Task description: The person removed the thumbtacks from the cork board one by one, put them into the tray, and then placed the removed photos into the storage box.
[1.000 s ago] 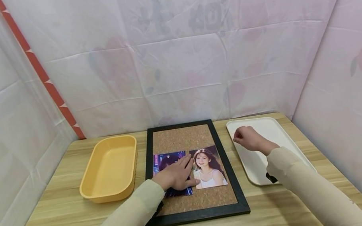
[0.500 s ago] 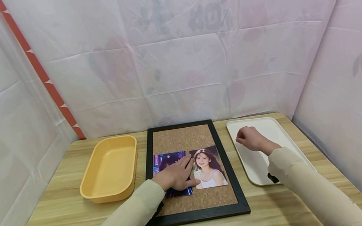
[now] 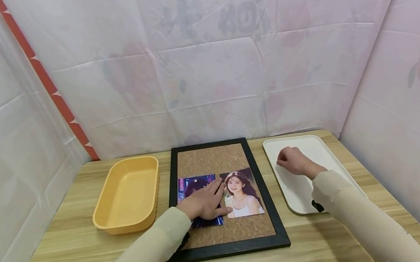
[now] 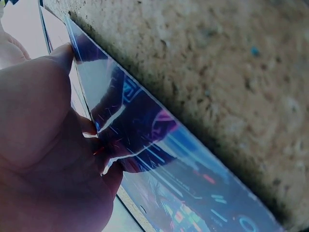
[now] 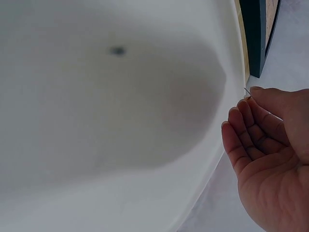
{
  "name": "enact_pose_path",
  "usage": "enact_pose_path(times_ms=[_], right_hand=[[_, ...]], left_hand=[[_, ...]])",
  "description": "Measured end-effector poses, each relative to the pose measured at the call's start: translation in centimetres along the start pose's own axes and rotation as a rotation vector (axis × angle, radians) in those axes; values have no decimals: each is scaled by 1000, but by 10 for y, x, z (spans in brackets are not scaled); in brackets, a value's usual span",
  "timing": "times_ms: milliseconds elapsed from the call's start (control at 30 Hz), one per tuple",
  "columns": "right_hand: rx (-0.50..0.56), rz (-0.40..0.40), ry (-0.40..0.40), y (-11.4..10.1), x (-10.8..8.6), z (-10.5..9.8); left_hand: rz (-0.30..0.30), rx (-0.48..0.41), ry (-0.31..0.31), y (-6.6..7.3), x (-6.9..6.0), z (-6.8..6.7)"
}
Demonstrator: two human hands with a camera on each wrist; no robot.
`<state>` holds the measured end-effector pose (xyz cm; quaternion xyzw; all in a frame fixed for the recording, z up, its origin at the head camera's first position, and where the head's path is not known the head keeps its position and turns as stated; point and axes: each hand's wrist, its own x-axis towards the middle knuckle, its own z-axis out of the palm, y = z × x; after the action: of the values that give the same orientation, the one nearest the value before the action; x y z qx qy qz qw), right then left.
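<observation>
Now holds left hand (image 3: 204, 203), straight-fingered, on the dark photo (image 3: 190, 188) near the left edge of the corkboard (image 3: 212, 159); pinches a pin (image 5: 247, 91) in right hand (image 3: 296, 162) by the left edge of the tray (image 3: 316, 146)

– What stands where on the tabletop (image 3: 60, 260)?
– Framed board (image 3: 212, 159) in the middle, basin (image 3: 126, 197) to its left, tray (image 3: 298, 192) to its right.
– And on the board?
– The left photo (image 3: 192, 185) and, just beside it, the right photo (image 3: 242, 193), with board showing before and behind them.
– What's behind everything?
– The cloth backdrop (image 3: 204, 75), along the far edge.
</observation>
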<state>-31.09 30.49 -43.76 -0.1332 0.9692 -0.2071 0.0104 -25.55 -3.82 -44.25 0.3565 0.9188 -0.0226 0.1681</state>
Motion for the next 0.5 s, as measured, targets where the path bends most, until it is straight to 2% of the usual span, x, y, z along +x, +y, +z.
enact_pose_path(times_ms=[500], right_hand=[[-8, 5, -17, 8, 1, 7]], left_hand=[[-1, -4, -9, 0, 0, -2]])
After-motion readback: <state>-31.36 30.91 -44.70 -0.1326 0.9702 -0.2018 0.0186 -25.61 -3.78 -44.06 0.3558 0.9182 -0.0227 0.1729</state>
